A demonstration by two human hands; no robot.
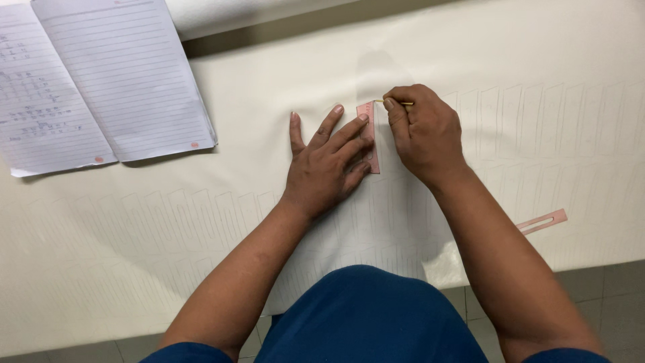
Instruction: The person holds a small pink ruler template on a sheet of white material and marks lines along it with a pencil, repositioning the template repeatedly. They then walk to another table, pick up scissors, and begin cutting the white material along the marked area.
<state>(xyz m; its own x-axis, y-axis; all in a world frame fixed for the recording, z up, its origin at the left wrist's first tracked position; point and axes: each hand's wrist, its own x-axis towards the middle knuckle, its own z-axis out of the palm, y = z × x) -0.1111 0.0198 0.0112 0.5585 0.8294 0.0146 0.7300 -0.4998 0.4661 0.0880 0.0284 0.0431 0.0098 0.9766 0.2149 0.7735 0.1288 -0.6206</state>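
Template [369, 138], pink, narrow, rectangular: lies flat on the cream sheet [269, 87], near the middle of the view, long side running away from the person. Its lower half is partly covered by fingertips; markings on it are too small to make out.

Left hand [324, 165]: fingers spread and flat, index and middle tips pressing on the template's left edge, palm resting on the sheet.

Right hand [424, 131]: fingers curled shut around a thin yellow pencil [393, 103], whose tip meets the template's upper right corner. Most of the pencil is hidden inside the fist.

Sheet: covers the table, carrying rows of faint traced outlines of the same narrow shape, barely legible to the left and the right of the hands.

Second pink strip [543, 221]: slotted, lies well to the right, its inner end hidden behind the right forearm.

Notebook [101, 74]: open, lined, upper left, cut off by the frame edge; left page bears handwriting.

Blue garment [366, 316]: bottom centre, cut off below.
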